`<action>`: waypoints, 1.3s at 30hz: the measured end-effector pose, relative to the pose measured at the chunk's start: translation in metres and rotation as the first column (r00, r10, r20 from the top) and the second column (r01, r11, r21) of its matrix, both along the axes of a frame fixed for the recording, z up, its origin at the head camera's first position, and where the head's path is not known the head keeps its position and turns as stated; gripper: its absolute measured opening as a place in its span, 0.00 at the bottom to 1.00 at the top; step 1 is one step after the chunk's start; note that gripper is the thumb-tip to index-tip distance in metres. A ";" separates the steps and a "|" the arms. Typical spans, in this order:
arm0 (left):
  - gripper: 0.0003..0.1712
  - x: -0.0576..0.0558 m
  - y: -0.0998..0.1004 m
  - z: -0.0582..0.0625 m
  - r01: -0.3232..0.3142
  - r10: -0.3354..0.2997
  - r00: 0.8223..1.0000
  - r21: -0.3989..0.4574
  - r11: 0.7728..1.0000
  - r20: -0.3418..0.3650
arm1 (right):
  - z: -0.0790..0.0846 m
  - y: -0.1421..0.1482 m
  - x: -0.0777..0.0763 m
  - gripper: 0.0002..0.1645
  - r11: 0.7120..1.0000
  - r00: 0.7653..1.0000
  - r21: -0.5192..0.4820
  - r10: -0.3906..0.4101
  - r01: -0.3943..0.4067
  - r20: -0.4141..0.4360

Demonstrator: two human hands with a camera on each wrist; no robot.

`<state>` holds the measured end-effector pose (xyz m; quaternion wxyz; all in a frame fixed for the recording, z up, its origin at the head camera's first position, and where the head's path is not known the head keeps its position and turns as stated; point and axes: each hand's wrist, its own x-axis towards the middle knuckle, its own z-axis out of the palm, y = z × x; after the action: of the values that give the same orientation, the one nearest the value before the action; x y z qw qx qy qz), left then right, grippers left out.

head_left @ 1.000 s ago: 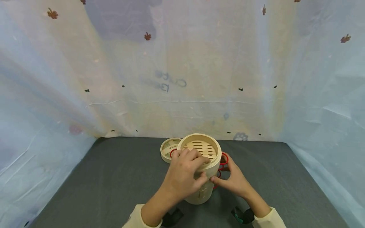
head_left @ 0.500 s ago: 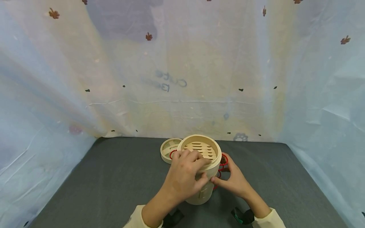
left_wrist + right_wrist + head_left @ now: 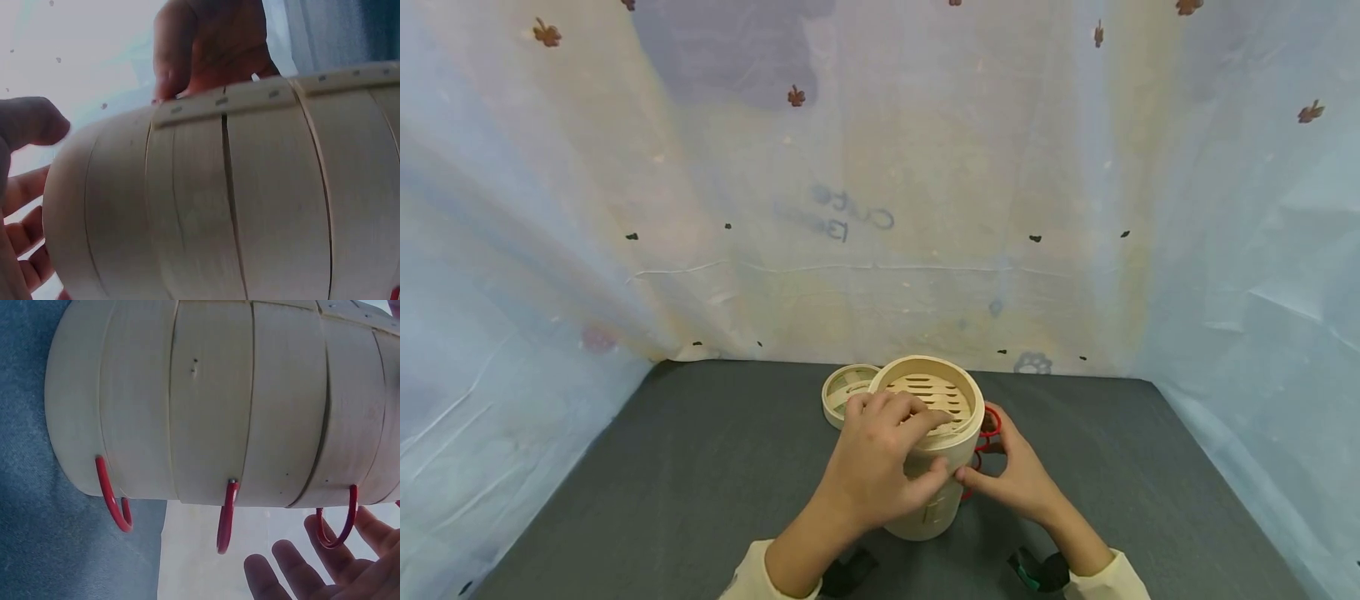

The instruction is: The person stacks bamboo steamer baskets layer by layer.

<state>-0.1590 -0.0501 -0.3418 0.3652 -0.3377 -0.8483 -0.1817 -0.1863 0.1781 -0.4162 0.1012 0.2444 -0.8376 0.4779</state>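
A tall stack of bamboo steamer (image 3: 928, 500) tiers stands upright on the table, with slotted slats showing inside the open top. My left hand (image 3: 876, 454) reaches over its near left rim, fingers relaxed over the opening. In the left wrist view the thumb (image 3: 37, 122) stands out beside the rim with a gap. My right hand (image 3: 1018, 475) holds the stack's right side, thumb on the front wall and fingers by the red ring handles (image 3: 991, 421). In the right wrist view some of those fingers (image 3: 290, 559) spread beyond the wall. A dark seam runs between tiers.
A round bamboo lid (image 3: 837, 392) lies behind the stack to the left, partly hidden by it. The dark grey table (image 3: 700, 467) reaches back to a pale printed curtain (image 3: 925, 200) that also closes both sides. Dark straps (image 3: 1041, 571) sit by the wrists.
My left hand has shifted slightly left along the rim, and its thumb and fingers have spread a little. The steamer stack and right hand have stayed nearly still.
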 end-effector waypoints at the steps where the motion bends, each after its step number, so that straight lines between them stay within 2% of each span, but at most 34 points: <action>1: 0.18 0.000 -0.002 0.000 0.005 -0.005 1.000 0.008 1.000 -0.002 | 0.000 0.000 0.000 0.49 1.000 1.000 -0.002 0.008 -0.008 -0.017; 5: 0.19 -0.002 -0.012 0.001 0.027 -0.026 1.000 0.033 0.999 -0.017 | 0.003 0.002 -0.001 0.49 1.000 0.997 -0.017 0.021 -0.023 -0.074; 9: 0.21 -0.004 -0.021 0.002 0.052 -0.050 0.998 0.065 0.997 -0.031 | 0.010 0.003 -0.003 0.49 0.998 0.995 -0.048 0.028 -0.033 -0.091; 14: 0.23 -0.005 -0.032 0.006 0.096 -0.098 0.995 0.129 0.987 0.007 | 0.020 0.003 -0.004 0.49 0.994 0.993 -0.081 0.060 -0.068 -0.101; 19: 0.26 -0.006 -0.042 0.013 0.099 -0.109 0.993 0.172 0.980 0.050 | 0.028 0.002 -0.006 0.50 0.992 0.989 -0.092 0.079 -0.091 -0.127; 26: 0.26 -0.012 -0.062 0.018 0.116 -0.131 0.990 0.209 0.971 0.057 | 0.036 0.000 -0.004 0.51 0.993 0.987 -0.090 0.068 -0.081 -0.145; 30: 0.24 -0.019 -0.072 0.017 0.099 -0.118 0.991 0.224 0.969 0.071 | 0.039 -0.002 -0.004 0.50 0.994 0.989 -0.082 0.058 -0.070 -0.139; 36: 0.20 -0.030 -0.083 0.009 0.035 -0.045 0.998 0.209 0.977 0.042 | 0.041 -0.004 -0.004 0.50 0.996 0.991 -0.070 0.053 -0.062 -0.121; 39: 0.19 -0.036 -0.088 0.002 0.014 -0.025 0.998 0.201 0.979 0.050 | 0.042 -0.005 -0.004 0.50 0.996 0.992 -0.063 0.051 -0.059 -0.115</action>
<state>-0.1950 -0.1381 -0.3395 0.3732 -0.3024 -0.8316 -0.2788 -0.1902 0.1732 -0.3744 0.1435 0.2906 -0.8072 0.4934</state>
